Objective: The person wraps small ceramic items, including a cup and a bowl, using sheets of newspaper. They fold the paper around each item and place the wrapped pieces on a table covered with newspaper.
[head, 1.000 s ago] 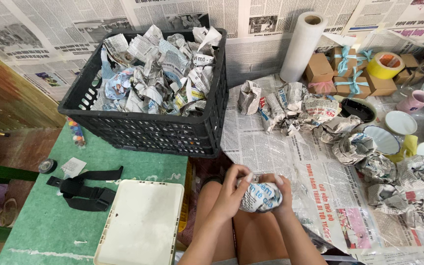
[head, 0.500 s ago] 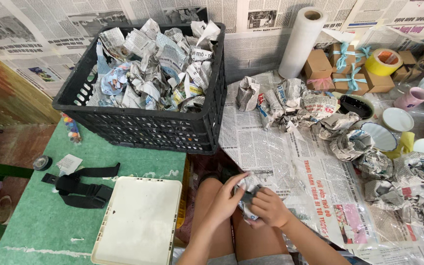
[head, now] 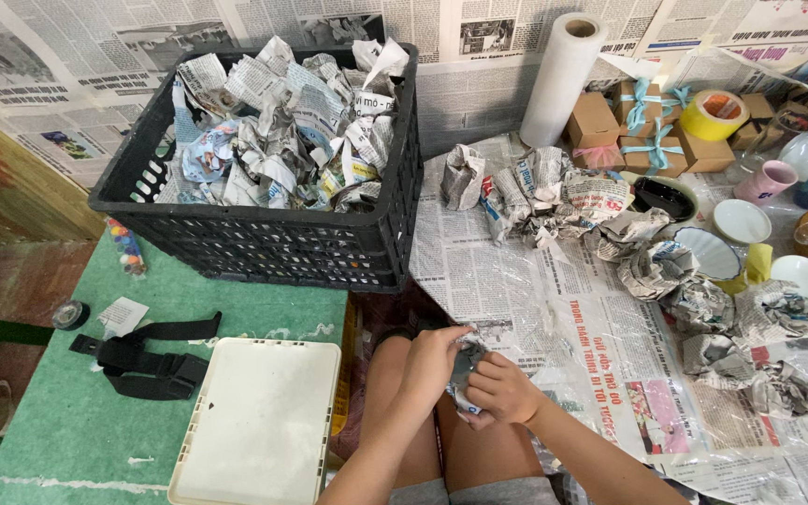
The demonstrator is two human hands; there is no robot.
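Head view. We see both hands meeting at 6 o'clock, over the knees. The left hand [head: 434, 360] curls its fingers around a small newspaper-wrapped bundle [head: 465, 367]; the right hand [head: 502, 391] pinches the same bundle from the 3 o'clock side, its fingers pressed together on the paper. The bundle sits between the two palms and is mostly hidden by them.

At 11 o'clock of the hands we note a black plastic crate [head: 264, 248] filled with crumpled newspaper. At 9 o'clock lies a white tray [head: 259, 430] beside a black strap [head: 142, 355]. From 1 to 3 o'clock, wrapped bundles [head: 703, 304] and bowls [head: 741, 221] rest on spread newspaper, with a white paper roll [head: 561, 79] at 1 o'clock.
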